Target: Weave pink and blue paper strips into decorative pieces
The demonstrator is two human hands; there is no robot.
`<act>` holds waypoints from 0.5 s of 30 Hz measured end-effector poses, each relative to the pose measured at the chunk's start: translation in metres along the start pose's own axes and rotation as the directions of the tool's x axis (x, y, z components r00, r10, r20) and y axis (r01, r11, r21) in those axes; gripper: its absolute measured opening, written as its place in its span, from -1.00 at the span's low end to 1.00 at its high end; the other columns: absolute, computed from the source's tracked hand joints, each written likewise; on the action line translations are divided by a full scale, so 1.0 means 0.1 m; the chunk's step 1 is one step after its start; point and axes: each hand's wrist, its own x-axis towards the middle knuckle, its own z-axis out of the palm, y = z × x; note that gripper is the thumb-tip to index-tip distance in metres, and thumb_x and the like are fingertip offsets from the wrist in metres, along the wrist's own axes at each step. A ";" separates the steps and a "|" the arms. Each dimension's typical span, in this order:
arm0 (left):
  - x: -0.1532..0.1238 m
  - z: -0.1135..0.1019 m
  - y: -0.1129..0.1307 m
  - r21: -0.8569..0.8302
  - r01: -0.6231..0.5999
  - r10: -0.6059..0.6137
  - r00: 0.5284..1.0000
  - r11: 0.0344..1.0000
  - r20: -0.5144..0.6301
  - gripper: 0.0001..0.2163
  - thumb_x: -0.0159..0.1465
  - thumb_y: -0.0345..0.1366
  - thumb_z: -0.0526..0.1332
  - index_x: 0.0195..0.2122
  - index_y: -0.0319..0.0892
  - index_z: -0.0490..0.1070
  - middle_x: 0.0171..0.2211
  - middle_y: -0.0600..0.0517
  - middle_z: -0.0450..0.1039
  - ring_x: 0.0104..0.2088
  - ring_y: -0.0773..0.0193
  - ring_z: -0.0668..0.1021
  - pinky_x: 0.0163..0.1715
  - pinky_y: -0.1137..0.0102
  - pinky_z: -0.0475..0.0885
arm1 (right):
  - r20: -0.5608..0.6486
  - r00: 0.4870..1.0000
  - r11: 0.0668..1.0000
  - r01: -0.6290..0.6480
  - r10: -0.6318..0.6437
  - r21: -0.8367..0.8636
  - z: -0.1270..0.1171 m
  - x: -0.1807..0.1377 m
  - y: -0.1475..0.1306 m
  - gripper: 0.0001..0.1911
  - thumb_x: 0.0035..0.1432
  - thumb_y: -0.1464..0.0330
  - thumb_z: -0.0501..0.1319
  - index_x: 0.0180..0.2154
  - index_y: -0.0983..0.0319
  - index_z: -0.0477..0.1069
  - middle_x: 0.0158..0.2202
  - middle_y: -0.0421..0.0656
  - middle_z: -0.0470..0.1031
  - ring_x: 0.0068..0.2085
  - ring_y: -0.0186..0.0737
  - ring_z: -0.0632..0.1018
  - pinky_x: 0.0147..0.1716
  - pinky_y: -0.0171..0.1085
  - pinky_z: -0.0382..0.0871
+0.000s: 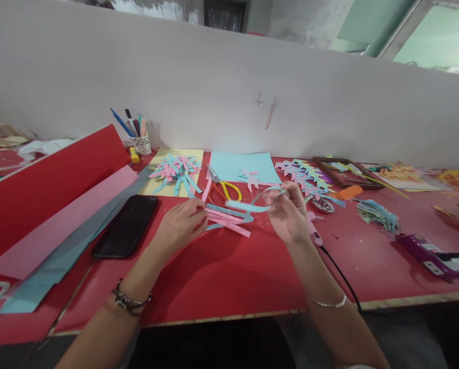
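My right hand [288, 215] is closed in a pinch on a light blue paper strip [248, 206], which loops and sticks out to the left above the table. My left hand [181, 225] has its thumb and fingers pressed together; whatever lies between the tips, if anything, is hidden. Just beside its fingertips, pink paper strips [233, 225] lie crossed with blue strips [248, 218] on the red table. Scissors with red and yellow handles [231, 190] rest behind the strips, partly over a light blue sheet [240, 161].
A black phone [125, 227] lies left, beside long pink paper [71, 220]. Behind stand a pen cup [140, 143] and a pile of pink-blue cut paper [177, 171]. Rightward are folded paper chains [304, 174], a pink glue gun [314, 229] with a cord, and a purple power strip [425, 255].
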 end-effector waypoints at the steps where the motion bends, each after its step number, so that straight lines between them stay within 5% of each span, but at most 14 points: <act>1: 0.00 0.00 0.00 0.002 0.001 -0.001 1.000 1.000 -0.007 -0.80 0.20 -0.38 -0.01 -0.50 -0.19 0.35 -0.40 0.01 0.37 -0.44 0.37 0.45 -0.42 0.49 0.35 | -0.005 1.000 1.000 0.011 -0.011 0.008 -0.01 0.01 -0.01 -0.84 -0.06 0.24 0.17 -0.41 0.09 0.20 -0.50 -0.29 0.37 -0.58 -0.41 0.30 -0.57 -0.33 0.18; 7: -0.01 0.02 -0.01 0.045 0.032 -0.029 0.998 0.998 -0.065 -0.84 0.16 -0.41 0.02 -0.49 -0.18 0.34 -0.41 0.02 0.37 -0.43 0.37 0.45 -0.43 0.50 0.35 | 0.056 0.996 0.997 -0.071 0.070 0.027 0.01 -0.02 -0.01 -0.84 -0.04 0.27 0.17 -0.37 0.10 0.21 -0.33 -0.29 0.47 -0.77 -0.59 0.03 -0.71 -0.34 0.01; 15: -0.01 0.02 0.00 0.105 0.132 -0.115 0.981 0.986 -0.156 -0.85 0.16 -0.39 0.05 -0.50 -0.18 0.35 -0.43 0.03 0.38 -0.48 0.40 0.44 -0.50 0.51 0.33 | 0.145 0.980 0.991 -0.136 0.134 0.004 0.04 -0.05 0.04 -0.81 -0.01 0.22 0.15 -0.31 0.10 0.26 -0.29 -0.25 0.49 -0.79 -0.60 0.10 -0.69 -0.34 0.12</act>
